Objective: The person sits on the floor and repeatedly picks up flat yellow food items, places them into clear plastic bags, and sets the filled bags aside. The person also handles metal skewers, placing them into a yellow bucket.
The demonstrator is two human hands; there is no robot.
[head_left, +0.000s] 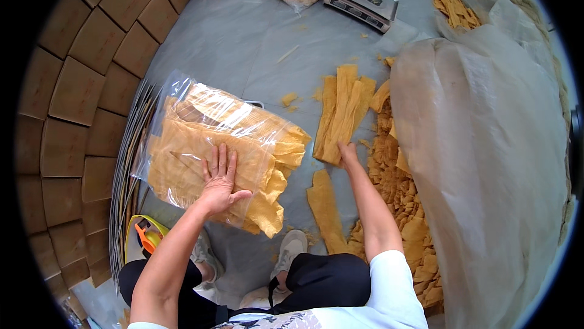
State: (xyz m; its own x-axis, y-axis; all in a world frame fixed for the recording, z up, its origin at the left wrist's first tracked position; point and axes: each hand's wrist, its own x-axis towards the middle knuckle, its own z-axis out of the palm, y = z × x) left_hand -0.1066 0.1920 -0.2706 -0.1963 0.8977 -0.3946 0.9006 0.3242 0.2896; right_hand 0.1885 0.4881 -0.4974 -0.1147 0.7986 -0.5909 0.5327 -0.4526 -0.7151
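Touching bag (182,165), left hand (220,183) splayed; right hand (348,154) pinching yellow sheets (343,107)

Room over floor (243,55) between bag (188,146) and scale (363,0), cartons (76,92) leftward

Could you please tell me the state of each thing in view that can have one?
Clear bag: open, yellow sheets protruding
Left hand: flat on bag, fingers spread
Right hand: touching loose yellow strips
Scale: upright on floor
Plastic cover: rumpled, draped
Cardboard boxes: stacked
Yellow container: open, orange tool inside
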